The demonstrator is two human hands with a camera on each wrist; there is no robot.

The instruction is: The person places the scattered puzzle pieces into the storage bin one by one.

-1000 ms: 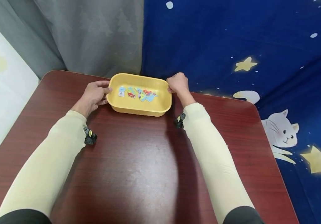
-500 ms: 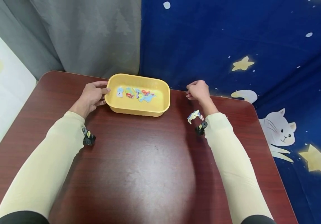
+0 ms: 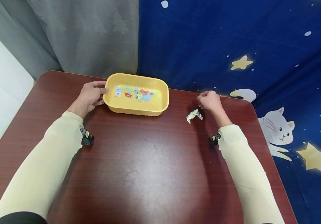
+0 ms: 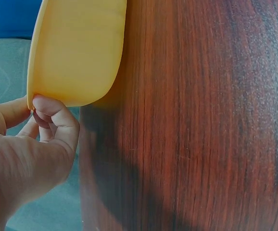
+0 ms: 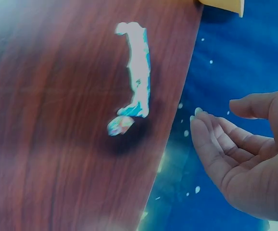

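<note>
The shallow yellow plastic tray (image 3: 136, 107) near the far edge of the dark red wooden tabletop (image 3: 138, 168) is pinched at its left rim by the left hand (image 3: 89, 96), thumb on the lip and fingers curled beneath. The right hand (image 3: 211, 101) is held empty with loosely bent fingers just beside a small crumpled, colourfully printed scrap (image 3: 194, 115), which lies alone to the right of the tray. The scrap is judged light, thin and easily bent, possibly paper or foil; its raised edge would best be pinched.
</note>
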